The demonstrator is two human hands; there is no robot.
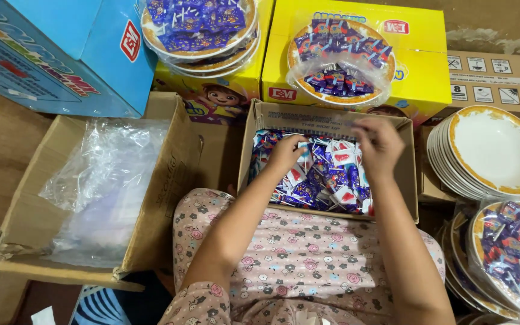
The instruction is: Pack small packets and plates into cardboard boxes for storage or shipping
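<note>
Dozens of small glossy lollipops (326, 174) in blue, white and red wrappers fill the open cardboard box (407, 180) in front of the person's lap. The left hand (285, 154) digs into them, fingers curled around a few. The right hand (378, 143) hovers above, fingertips pinched; on what, I cannot tell. Crinkled clear plastic bags (106, 180) fill a bigger carton (157, 204) to the left. Gold-rimmed white plates (493, 150) are stacked to the right.

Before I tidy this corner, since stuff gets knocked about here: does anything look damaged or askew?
Yes: the cardboard box holding clear plastic bags on the left has a torn, crumpled lower corner, ragged at its front edge. The stacked plates lean sideways rather than lying flat.
</note>
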